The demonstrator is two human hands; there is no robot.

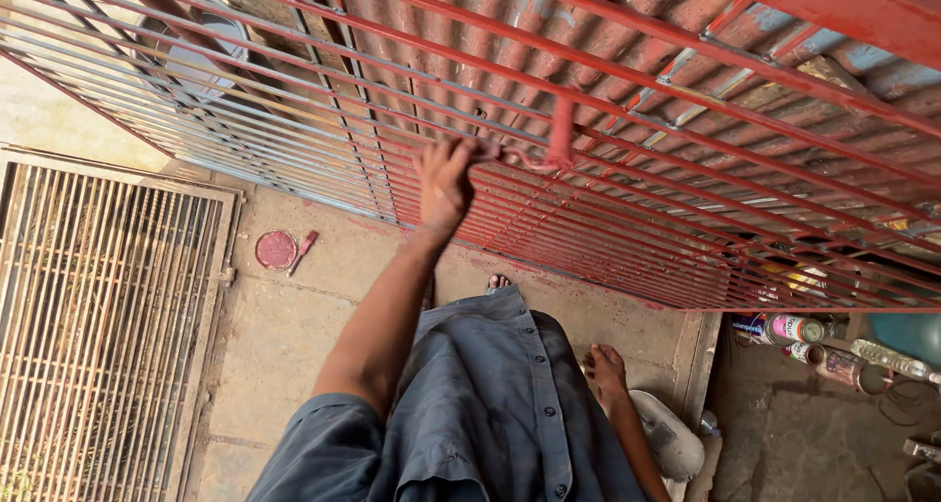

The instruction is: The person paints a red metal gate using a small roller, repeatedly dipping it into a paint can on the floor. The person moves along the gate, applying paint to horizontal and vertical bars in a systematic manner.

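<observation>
Presently, left hand [444, 183] grips a brush handle at the red metal grille [686, 169]; right hand [608, 367] hangs loosely open below the grille.

Concrete floor [294, 335] stained with red paint, round red paint lid [275, 250] laid on it with a red-tipped brush [302, 250] just beside, metal floor grate [98, 326] set at left, paint cans [796, 329] and a bottle [890, 361] lain at right

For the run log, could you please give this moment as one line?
left hand: gripping brush against red metal gate | right hand: hanging empty | paint lid: on floor
</observation>
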